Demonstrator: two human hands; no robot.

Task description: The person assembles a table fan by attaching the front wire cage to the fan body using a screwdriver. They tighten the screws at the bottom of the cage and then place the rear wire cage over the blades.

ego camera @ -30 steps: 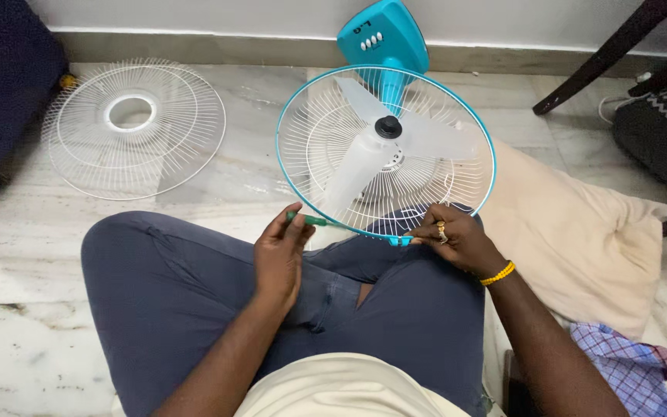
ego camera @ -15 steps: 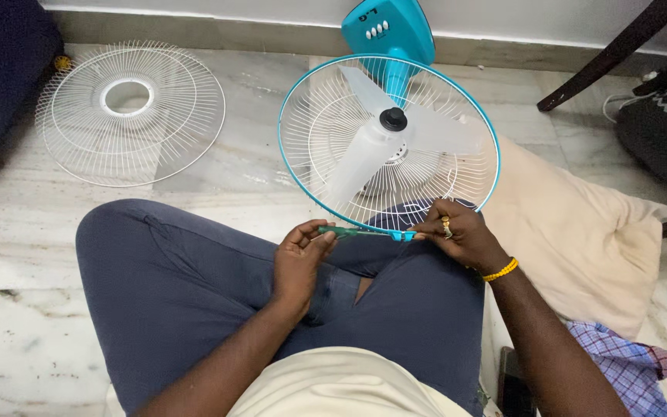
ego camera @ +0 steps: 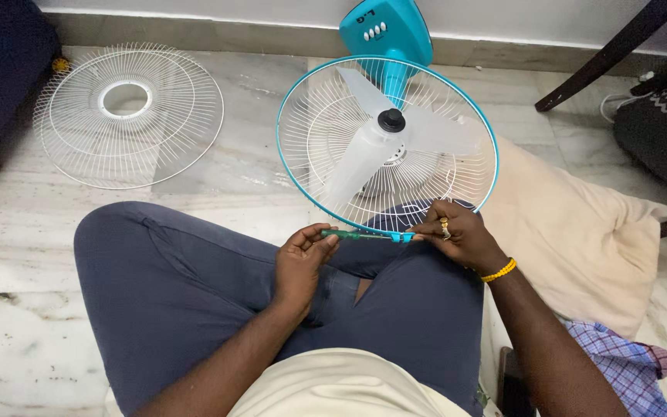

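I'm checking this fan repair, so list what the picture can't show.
- Head view: the screwdriver tip is too small to make out at the blue clip.
- Right hand fingertips hide the ring beside the clip.
- Left hand covers the screwdriver's handle end.
- The fan base is cut off by the top edge.

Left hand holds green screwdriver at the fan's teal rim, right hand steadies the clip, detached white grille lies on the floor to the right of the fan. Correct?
Not quite. In the head view the detached white grille lies left of the fan, not right. The left hand does hold the green screwdriver, and the right hand is at the clip.
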